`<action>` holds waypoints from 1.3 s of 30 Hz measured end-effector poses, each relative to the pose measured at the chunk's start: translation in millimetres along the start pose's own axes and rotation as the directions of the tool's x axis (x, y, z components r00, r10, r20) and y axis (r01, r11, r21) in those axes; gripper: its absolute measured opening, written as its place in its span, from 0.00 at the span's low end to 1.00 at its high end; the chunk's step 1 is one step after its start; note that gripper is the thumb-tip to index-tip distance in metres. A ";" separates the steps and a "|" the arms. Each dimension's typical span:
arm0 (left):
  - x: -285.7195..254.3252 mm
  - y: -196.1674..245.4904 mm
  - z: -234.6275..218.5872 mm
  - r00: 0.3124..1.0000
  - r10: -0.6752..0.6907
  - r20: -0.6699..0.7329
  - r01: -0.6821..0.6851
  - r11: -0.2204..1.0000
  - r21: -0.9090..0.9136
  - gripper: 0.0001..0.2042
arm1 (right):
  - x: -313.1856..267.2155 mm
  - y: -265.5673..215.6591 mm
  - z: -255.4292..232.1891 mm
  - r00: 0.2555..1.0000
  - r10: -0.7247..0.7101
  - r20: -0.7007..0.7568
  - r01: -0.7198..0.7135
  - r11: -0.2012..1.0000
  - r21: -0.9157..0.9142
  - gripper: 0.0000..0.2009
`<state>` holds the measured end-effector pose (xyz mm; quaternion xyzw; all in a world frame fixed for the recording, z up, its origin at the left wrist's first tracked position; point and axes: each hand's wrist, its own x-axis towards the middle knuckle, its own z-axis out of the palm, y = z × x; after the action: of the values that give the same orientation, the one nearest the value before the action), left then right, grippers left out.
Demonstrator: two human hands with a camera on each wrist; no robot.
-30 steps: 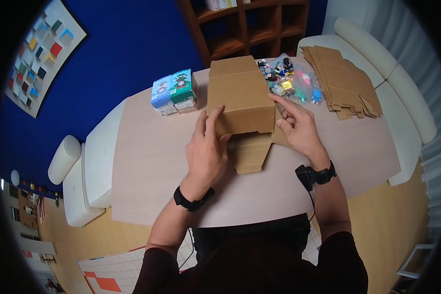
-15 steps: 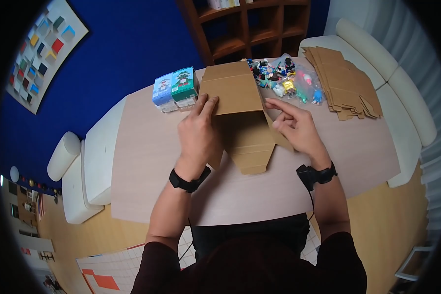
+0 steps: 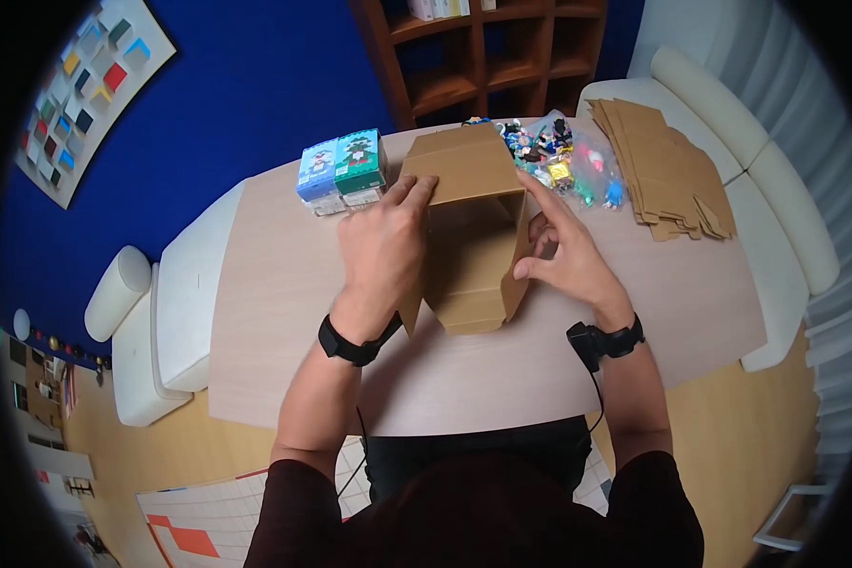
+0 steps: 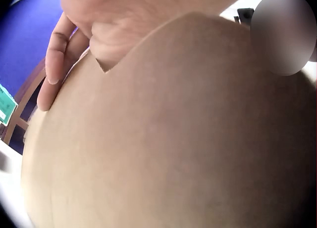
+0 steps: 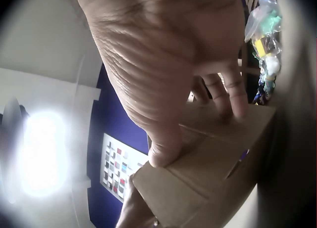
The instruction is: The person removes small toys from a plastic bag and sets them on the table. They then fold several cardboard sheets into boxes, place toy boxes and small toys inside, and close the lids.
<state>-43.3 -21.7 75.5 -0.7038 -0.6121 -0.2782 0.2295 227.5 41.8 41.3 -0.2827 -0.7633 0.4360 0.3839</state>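
Observation:
A brown cardboard box [image 3: 469,166] lies on the table with its open end toward me, its lower flap [image 3: 478,320] stretching forward. My left hand [image 3: 381,248] holds the box's left side, fingers over its upper left edge; the thumb is hidden. The left wrist view shows its fingers [image 4: 55,65] along a broad cardboard panel [image 4: 158,134]. On the right, my right hand [image 3: 570,257] touches the box with a straight index finger along the upper right edge. Its thumb presses the side flap, as the right wrist view shows on the cardboard [image 5: 208,159].
Two small printed boxes [image 3: 343,168], blue and green, stand left of the cardboard box. Behind it to the right lie colourful small toys in clear bags [image 3: 563,161]. Flattened cardboard sheets [image 3: 667,170] are stacked at the table's right end. White sofas flank the table [image 3: 284,331].
The front panel of the box has swung up, so its inside shows. My left hand has shifted to the upper left edge; my right thumb has moved against the side flap, which now stands more upright.

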 end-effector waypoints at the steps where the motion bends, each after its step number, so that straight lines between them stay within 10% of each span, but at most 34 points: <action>1: 1.4 -1.0 -0.2 1.000 0.013 0.003 -0.013 1.000 0.002 0.20 | -0.8 -4.2 0.4 1.000 -0.025 -0.005 0.025 0.997 -0.070 0.54; 12: 0.4 0.7 -10.4 0.991 0.022 0.134 -0.023 1.000 0.007 0.21 | -7.9 -30.3 5.1 0.954 -0.298 0.037 0.284 0.854 -0.436 0.17; 18: -26.6 38.5 -28.7 0.951 0.211 -0.224 -0.219 0.976 -0.014 0.20 | -6.0 -23.9 -4.3 0.966 -0.257 0.040 0.252 0.885 -0.392 0.15; 20: -42.3 47.3 -39.1 0.939 0.332 -0.086 -0.342 0.886 -0.314 0.20 | -6.7 -23.9 -5.1 0.965 -0.261 0.020 0.249 0.891 -0.381 0.14; 23: -64.0 53.3 -43.2 0.859 0.329 0.393 -0.148 0.894 -0.423 0.17 | -6.4 -26.0 -5.9 0.976 -0.218 0.020 0.211 0.912 -0.352 0.13; 29: -101.8 51.3 -37.0 0.740 0.437 0.511 -0.289 0.893 -0.345 0.23 | -3.6 -15.7 -6.7 0.936 -0.353 0.007 0.320 0.839 -0.441 0.12; 34: -86.4 48.7 -62.0 0.844 0.519 0.140 -0.350 0.728 -0.589 0.14 | -5.7 -14.2 5.3 0.955 -0.286 -0.076 0.222 0.861 -0.458 0.13; 37: -103.0 18.7 -76.1 0.948 0.307 -0.084 -0.313 0.857 -0.409 0.24 | -4.9 -11.0 4.1 0.922 -0.372 -0.109 0.274 0.824 -0.496 0.12; 39: -94.6 11.6 -77.8 0.997 0.011 0.080 0.034 0.840 -0.541 0.36 | -3.5 -10.4 3.9 0.903 -0.413 -0.115 0.303 0.805 -0.510 0.12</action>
<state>-49.5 -144.4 69.7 -0.7468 -0.5213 -0.4128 -0.0052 225.2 32.6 48.1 -0.2656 -0.8393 0.1178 0.4595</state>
